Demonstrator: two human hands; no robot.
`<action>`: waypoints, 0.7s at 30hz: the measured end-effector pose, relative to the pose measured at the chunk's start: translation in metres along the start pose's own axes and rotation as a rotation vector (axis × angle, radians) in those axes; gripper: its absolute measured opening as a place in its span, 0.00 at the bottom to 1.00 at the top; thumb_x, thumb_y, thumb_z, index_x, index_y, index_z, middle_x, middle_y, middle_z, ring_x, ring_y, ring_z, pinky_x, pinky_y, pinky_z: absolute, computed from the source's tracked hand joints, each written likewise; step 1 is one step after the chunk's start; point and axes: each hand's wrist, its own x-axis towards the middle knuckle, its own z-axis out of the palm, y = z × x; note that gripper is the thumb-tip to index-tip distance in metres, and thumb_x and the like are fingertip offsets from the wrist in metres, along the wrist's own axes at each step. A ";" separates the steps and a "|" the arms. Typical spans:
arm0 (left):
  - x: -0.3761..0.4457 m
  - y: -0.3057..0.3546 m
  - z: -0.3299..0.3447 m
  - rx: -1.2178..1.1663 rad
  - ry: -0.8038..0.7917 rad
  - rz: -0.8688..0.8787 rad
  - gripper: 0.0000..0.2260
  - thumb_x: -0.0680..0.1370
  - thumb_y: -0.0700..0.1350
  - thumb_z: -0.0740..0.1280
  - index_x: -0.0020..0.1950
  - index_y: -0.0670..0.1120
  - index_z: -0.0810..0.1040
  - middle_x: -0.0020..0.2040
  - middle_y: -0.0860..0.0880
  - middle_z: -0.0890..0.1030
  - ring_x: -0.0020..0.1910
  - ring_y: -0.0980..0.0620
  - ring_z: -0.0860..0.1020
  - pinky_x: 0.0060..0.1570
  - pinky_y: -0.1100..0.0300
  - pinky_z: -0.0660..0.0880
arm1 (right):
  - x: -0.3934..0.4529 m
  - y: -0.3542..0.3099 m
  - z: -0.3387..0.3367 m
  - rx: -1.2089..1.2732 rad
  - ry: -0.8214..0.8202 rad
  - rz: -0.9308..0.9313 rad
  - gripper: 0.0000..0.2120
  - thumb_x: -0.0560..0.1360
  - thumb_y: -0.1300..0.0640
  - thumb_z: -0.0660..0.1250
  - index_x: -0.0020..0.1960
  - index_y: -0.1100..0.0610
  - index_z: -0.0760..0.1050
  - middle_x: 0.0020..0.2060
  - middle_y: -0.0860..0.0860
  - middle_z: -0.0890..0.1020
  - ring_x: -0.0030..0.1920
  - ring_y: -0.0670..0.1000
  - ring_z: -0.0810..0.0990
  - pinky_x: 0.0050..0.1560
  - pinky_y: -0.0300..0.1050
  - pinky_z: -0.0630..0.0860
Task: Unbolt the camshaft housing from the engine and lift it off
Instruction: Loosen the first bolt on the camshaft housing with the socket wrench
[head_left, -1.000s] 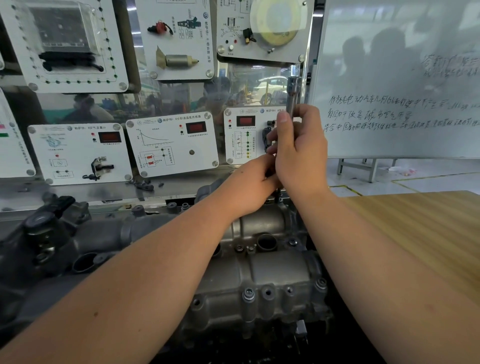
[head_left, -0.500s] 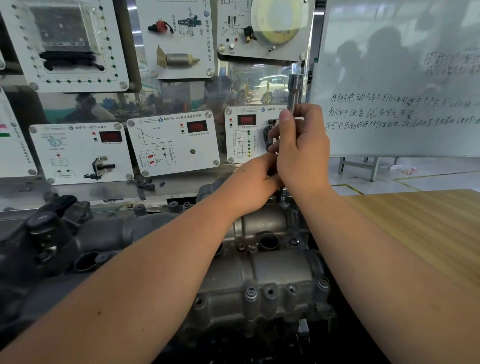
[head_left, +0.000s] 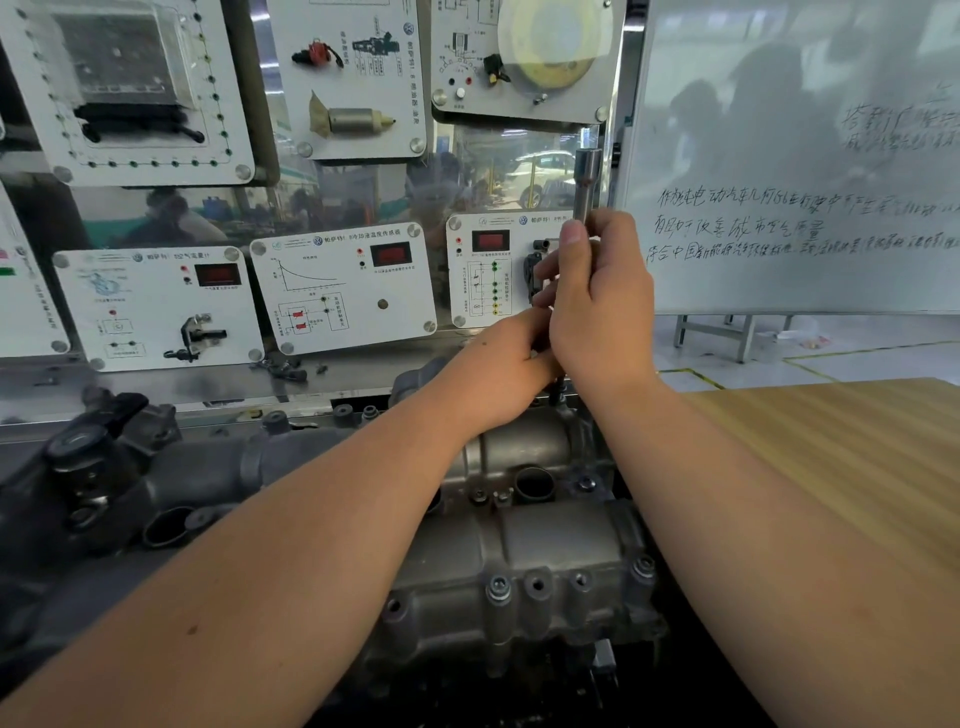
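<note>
- Behind the engine stand white sensor panels (head_left: 343, 291) and a whiteboard (head_left: 800, 156); a wooden tabletop (head_left: 841, 457) lies to my right.
- My right hand (head_left: 602, 301) grips an upright socket wrench (head_left: 587, 182) (its top pokes out above my fingers).
- My left hand (head_left: 498, 369) curls round the shaft lower down.
- Below both hands sits the camshaft housing (head_left: 519, 571), on the engine.

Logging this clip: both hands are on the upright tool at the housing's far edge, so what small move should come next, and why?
Probably another turn of the upright steel socket driver: right hand grips its shaft, left hand steadies its base on the grey cast camshaft housing, whose near bolts remain seated.
</note>
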 end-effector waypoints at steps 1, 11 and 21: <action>0.000 0.000 0.000 -0.012 -0.008 -0.001 0.05 0.82 0.42 0.62 0.52 0.49 0.78 0.40 0.52 0.81 0.36 0.60 0.77 0.34 0.61 0.71 | 0.000 0.000 0.000 -0.001 0.006 0.004 0.05 0.84 0.50 0.55 0.51 0.46 0.68 0.38 0.46 0.82 0.37 0.48 0.81 0.40 0.44 0.76; -0.001 0.004 0.000 0.005 0.006 -0.013 0.08 0.82 0.42 0.63 0.60 0.45 0.78 0.50 0.46 0.84 0.50 0.47 0.81 0.54 0.45 0.78 | -0.001 -0.002 -0.001 0.016 0.013 -0.002 0.03 0.84 0.49 0.58 0.53 0.47 0.68 0.38 0.45 0.82 0.37 0.46 0.82 0.40 0.41 0.77; -0.001 0.004 0.000 0.019 -0.001 -0.008 0.07 0.83 0.43 0.62 0.57 0.44 0.78 0.47 0.45 0.83 0.46 0.48 0.81 0.48 0.52 0.76 | 0.000 -0.001 -0.001 0.036 0.013 0.036 0.10 0.83 0.48 0.60 0.59 0.53 0.70 0.40 0.46 0.83 0.39 0.43 0.82 0.41 0.35 0.75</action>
